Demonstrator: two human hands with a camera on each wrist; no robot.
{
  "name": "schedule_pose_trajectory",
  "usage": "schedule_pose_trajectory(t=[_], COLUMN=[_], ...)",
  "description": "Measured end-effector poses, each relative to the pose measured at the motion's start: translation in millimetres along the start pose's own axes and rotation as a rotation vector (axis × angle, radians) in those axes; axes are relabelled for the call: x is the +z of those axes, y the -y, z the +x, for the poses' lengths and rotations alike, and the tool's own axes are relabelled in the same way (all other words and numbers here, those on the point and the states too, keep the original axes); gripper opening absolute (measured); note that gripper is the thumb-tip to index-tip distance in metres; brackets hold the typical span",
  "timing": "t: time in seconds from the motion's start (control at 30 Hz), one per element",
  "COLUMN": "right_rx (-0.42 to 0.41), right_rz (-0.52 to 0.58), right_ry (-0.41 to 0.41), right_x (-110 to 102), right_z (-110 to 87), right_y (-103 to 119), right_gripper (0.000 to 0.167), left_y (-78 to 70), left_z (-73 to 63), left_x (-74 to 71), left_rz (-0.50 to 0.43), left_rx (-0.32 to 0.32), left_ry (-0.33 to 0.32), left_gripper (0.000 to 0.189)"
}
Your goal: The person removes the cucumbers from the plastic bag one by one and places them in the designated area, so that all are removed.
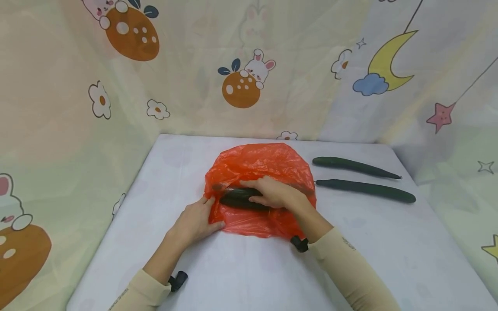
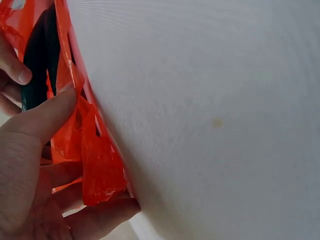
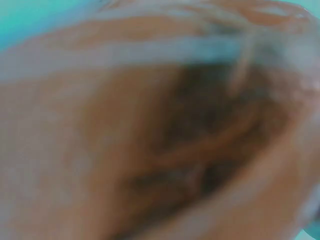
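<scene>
The red plastic bag (image 1: 260,157) lies spread on the white-covered table (image 1: 233,268), between the two hands, and its film has gathered around the dark green cucumbers in its middle. The left hand (image 1: 196,220) is at the bag's left side; in the left wrist view its thumb and fingers stand apart with a fold of film held between them, probably so that this edge does not slip. The right hand (image 1: 274,192) lies across the farther cucumber (image 1: 237,192), its thumb on the near side and a finger reaching over the far side. It seems to be a light grip, to steady it on the film. The nearer cucumber (image 1: 243,203) lies alongside, just beside it. Two more, the upper loose cucumber (image 1: 358,166) and the lower loose cucumber (image 1: 365,190), rest to the right, within easy reach.

Both ends of the farther cucumber show only dimly through the red film. The right hand covers part of both. The right wrist view is too blurred to confirm its grip, and several of its fingertips are hidden.
</scene>
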State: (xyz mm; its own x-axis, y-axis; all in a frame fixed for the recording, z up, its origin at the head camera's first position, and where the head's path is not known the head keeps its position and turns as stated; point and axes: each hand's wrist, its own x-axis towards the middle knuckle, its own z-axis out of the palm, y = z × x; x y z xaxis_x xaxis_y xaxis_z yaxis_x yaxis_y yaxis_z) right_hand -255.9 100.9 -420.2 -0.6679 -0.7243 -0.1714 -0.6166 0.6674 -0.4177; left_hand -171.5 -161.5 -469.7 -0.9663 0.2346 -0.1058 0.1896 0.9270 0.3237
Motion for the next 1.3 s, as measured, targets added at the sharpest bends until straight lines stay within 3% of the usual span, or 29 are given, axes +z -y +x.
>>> schedule_pose_trajectory(t=[0.2,0.37,0.53,1.03,1.3], right_rx=[-0.009,-0.025,0.011,0.022,-0.011], right_rz=[-0.03,-0.034,0.022,0.077,0.037], right_ry=[-0.003,-0.081,-0.132,-0.076,-0.092], right_x=[-2,-1,0,-1,0], right_z=[-10.8,-18.4,-24.4,-31.5,-42.2], right_y=[4,2,0,-3,-2], right_gripper=[0.061,0.053,0.042,0.039,0.038], left_y=[-0.3,-1.4,-1.3,-1.9,-3.1], left_z=[0.7,0.2,-0.5,-0.9,2.2], left_x=[1.8,2.0,2.3,2.7,4.0], left_rz=[-0.002,0.006,0.018,0.039,0.053], left_rx=[0.003,0.0,-0.014,0.008,0.02], left_ry=[-0.012,-0.022,-0.018,-0.024,-0.055], left_gripper=[0.093,0.091,0.094,0.092,0.094])
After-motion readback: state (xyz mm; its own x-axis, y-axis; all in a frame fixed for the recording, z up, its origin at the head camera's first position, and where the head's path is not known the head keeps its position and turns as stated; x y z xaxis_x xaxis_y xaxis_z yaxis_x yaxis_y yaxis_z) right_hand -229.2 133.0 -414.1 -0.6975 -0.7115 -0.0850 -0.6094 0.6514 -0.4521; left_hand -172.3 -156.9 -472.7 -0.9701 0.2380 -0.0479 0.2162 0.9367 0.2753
